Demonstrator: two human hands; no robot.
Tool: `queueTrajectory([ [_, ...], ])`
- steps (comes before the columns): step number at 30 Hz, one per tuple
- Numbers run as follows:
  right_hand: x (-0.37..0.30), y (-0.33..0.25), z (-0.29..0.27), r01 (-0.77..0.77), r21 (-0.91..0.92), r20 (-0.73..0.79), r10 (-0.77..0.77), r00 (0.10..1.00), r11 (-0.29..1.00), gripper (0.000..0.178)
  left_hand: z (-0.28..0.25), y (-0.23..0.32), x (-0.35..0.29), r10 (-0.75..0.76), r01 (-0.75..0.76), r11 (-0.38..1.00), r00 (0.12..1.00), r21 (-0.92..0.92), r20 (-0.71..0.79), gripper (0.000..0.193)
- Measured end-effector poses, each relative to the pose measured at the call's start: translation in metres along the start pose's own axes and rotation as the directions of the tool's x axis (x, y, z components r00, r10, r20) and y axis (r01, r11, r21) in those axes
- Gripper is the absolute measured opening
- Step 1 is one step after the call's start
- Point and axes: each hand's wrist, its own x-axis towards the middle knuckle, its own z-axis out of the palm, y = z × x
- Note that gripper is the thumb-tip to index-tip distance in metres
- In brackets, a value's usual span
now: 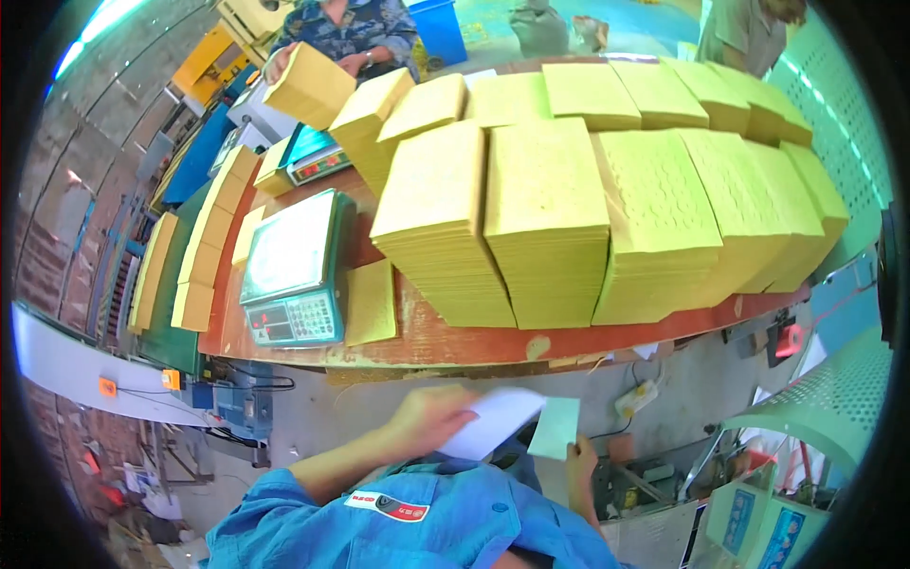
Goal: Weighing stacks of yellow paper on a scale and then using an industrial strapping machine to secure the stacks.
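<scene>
Close to my body, my left hand is closed on the edge of a white sheet of paper. My right hand pinches a small pale green card by its lower right corner. Sheet and card are held side by side, below the near edge of the red-brown table. Tall stacks of yellow paper stand on that table in front of me. A digital scale with a keypad sits to their left, and a low yellow piece lies beside it.
Across the table a person in a patterned shirt holds a yellow paper block near a second scale. Another person stands at far right. Yellow bundles line a green conveyor at left. Perforated green machine guards are at right.
</scene>
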Motion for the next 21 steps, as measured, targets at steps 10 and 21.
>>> queueTrajectory([
  [10,0.02,-0.16,-0.06,0.272,-0.161,-0.081,-0.287,0.954,0.949,0.014,-0.21,-0.027,0.126,-0.215,-0.201,0.573,0.899,-0.795,-0.382,0.056],
  [21,-0.064,-0.203,-0.019,0.146,0.028,-0.297,-0.131,0.946,0.989,0.012,-0.198,-0.075,0.2,-0.096,-0.102,0.83,0.942,-0.548,-0.321,0.06],
])
